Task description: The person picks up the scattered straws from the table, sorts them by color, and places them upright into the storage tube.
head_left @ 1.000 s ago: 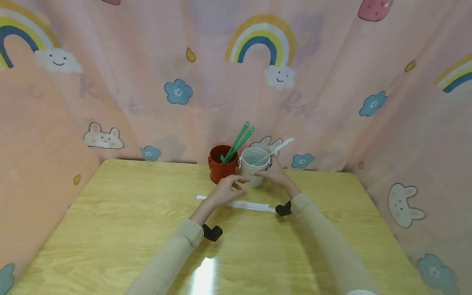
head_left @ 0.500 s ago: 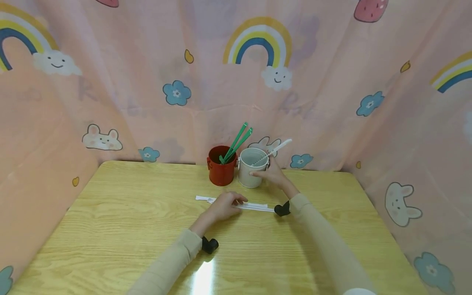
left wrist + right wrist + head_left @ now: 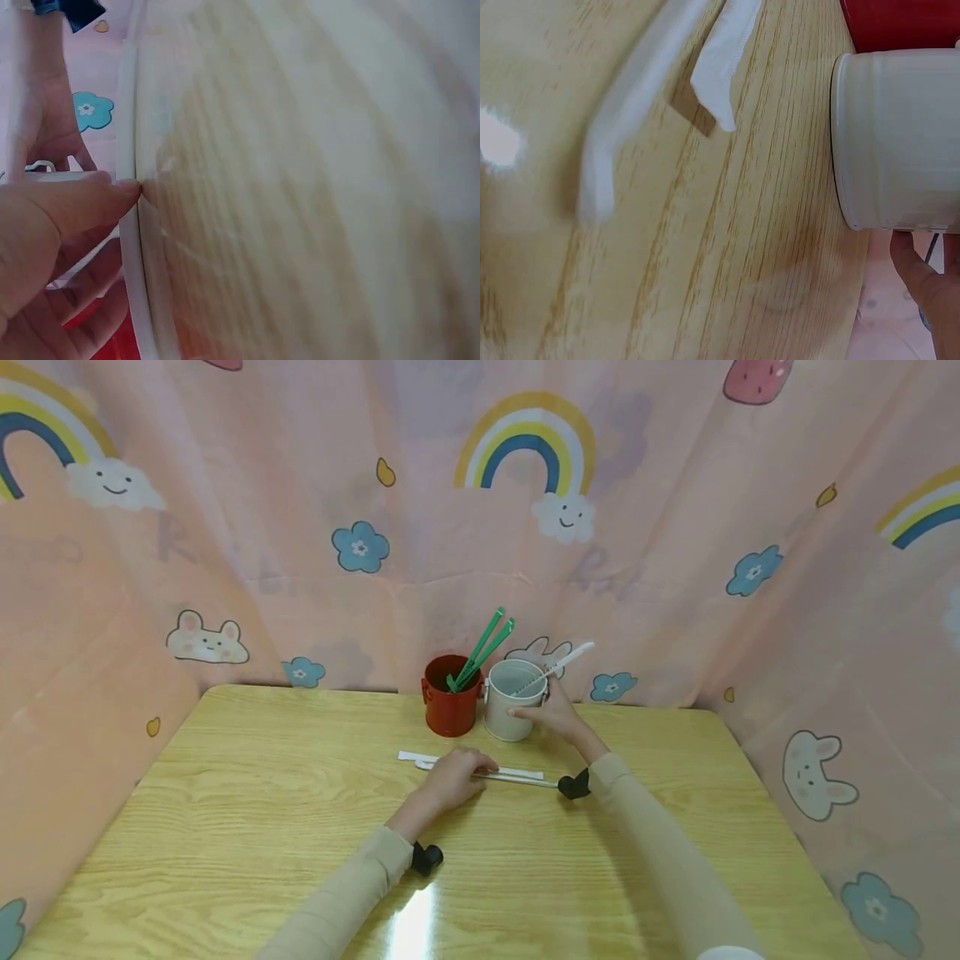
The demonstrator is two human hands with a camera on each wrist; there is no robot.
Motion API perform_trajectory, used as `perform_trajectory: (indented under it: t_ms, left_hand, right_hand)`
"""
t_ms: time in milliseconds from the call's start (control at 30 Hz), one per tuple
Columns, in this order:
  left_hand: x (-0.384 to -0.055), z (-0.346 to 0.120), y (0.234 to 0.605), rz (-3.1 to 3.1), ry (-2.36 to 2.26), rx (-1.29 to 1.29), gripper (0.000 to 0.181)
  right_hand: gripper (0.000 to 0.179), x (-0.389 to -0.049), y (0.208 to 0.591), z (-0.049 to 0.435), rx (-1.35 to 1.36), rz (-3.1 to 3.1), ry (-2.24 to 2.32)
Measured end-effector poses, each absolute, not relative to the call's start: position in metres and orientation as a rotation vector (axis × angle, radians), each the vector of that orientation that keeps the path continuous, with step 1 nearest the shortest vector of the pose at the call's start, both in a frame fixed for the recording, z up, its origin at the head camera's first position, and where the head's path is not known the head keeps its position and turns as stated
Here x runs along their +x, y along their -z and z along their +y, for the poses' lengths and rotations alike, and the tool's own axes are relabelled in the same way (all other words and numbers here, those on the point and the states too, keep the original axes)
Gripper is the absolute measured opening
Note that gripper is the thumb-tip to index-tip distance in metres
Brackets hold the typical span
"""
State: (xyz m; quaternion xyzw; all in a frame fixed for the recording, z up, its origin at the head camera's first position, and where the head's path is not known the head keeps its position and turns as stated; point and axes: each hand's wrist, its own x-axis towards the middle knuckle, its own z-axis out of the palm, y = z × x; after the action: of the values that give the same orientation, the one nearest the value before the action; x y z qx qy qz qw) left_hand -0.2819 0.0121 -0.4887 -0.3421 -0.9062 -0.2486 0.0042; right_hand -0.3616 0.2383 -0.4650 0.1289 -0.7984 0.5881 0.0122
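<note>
My left hand pinches one long, thin white stick between thumb and fingers, low over the table. In the left wrist view the thumb tip presses on the stick. A second, flatter white stick lies just behind it on the table. My right hand grips the right side of a white bucket, thumb toward the front, other fingers partly hidden behind. Inside leans a white stick with a toothed lower part.
A red bucket stands close to the left of the white one, with green sticks leaning in it. Behind the wooden table hangs a pink patterned curtain.
My left hand has come down from in front of the buckets to the white sticks and taken hold of the nearer one, which has shifted slightly. My right hand stays on the white bucket.
</note>
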Motion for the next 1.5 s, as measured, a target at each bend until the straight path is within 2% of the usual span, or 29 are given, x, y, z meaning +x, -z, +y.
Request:
perform_trajectory:
  t_ms: [233,567,900,1233,1500]
  left_hand:
    - [-0.276,0.012,0.483,-2.85,0.513,-0.975,0.012]
    - [-0.275,0.004,0.483,-2.841,0.374,-0.961,0.007]
    - [-0.273,-0.005,0.475,-2.829,0.448,-0.937,0.008]
    - [-0.273,-0.005,0.454,-2.761,0.678,-0.795,0.01]
    - [-0.276,0.003,0.443,-2.707,0.927,-0.681,0.011]
  right_hand:
    - [0.087,-0.346,0.442,0.232,0.392,-2.487,-1.888]
    - [0.092,-0.364,0.469,0.241,0.399,-2.488,-1.83]
    - [0.09,-0.357,0.457,0.239,0.393,-2.472,-1.889]
    - [0.087,-0.346,0.443,0.235,0.406,-2.488,-1.898]
    - [0.094,-0.348,0.444,0.235,0.384,-2.485,-1.907]
